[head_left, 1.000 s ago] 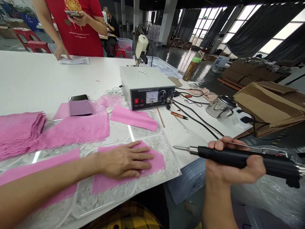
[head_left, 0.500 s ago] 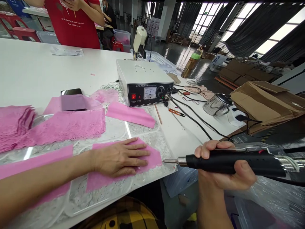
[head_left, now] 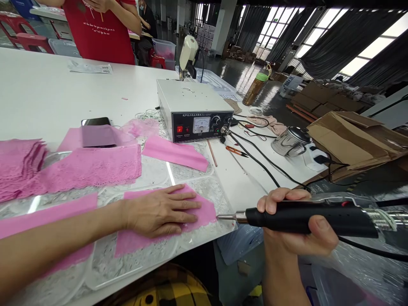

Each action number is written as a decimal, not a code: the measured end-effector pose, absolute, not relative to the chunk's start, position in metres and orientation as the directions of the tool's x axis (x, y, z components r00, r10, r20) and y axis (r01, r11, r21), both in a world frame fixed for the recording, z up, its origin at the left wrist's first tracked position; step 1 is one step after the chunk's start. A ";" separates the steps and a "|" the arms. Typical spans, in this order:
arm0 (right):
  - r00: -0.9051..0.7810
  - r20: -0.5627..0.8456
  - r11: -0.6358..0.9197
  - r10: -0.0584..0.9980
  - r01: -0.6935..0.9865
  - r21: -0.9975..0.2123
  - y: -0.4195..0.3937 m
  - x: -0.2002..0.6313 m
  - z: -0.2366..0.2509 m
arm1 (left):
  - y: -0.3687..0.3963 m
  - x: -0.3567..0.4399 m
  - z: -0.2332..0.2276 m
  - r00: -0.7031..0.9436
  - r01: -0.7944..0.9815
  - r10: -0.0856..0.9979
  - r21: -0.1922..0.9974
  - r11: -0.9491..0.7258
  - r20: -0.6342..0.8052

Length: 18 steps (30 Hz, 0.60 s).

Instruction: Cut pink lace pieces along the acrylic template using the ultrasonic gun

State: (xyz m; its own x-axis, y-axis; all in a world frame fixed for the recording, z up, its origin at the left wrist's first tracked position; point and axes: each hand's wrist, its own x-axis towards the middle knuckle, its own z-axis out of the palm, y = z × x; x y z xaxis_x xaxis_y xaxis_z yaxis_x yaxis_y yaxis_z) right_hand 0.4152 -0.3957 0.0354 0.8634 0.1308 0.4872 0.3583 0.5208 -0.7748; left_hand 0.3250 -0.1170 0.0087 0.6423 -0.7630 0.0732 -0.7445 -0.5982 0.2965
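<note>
My left hand [head_left: 162, 211] lies flat, fingers stretched out, on a pink fabric piece [head_left: 205, 209] with a lacy lower edge. That fabric rests on a clear sheet with a marbled look [head_left: 210, 189] at the table's near edge. Wrapped round a black handheld ultrasonic welder [head_left: 287, 217] is my right hand [head_left: 299, 225], to the right of the table. Its narrow metal tip points left and reaches the right end of the fabric; I cannot tell whether it touches. A cable trails from the welder's back end at the right.
A white control box [head_left: 197, 112] with a dial and knobs stands on the table [head_left: 41, 93]. Orange-handled thread snips [head_left: 236, 151], a glass jar [head_left: 291, 140] and cables lie right of it. Stacked pink fabric [head_left: 21, 165] and a phone [head_left: 97, 131] are left. Another person [head_left: 98, 34] stands opposite.
My right hand and the welder have shifted slightly left, bringing the tip a little nearer the fabric's right end. My left hand stays flat in the same place.
</note>
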 end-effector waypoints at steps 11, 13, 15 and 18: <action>0.879 0.461 0.477 0.121 0.356 -0.804 -0.395 0.413 0.038 | -0.117 0.325 0.007 0.662 -0.721 -0.740 0.370 -0.586 0.117; 0.875 0.463 0.477 0.141 0.350 -0.806 -0.396 0.414 0.038 | -0.117 0.324 0.005 0.664 -0.720 -0.735 0.382 -0.579 0.138; 0.873 0.462 0.487 0.156 0.339 -0.805 -0.396 0.414 0.038 | -0.117 0.324 0.005 0.664 -0.720 -0.737 0.373 -0.585 0.128; 0.871 0.460 0.495 0.172 0.327 -0.805 -0.395 0.414 0.039 | -0.117 0.324 0.005 0.662 -0.721 -0.743 0.353 -0.596 0.098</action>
State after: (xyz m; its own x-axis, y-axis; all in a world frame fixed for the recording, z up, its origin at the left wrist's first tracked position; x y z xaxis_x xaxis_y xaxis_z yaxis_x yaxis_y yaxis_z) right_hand 0.4143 -0.3955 0.0389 0.8710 0.1723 0.4602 0.3275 0.4946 -0.8051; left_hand 0.3240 -0.1171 0.0055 0.6618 -0.7433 0.0977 -0.7213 -0.5959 0.3531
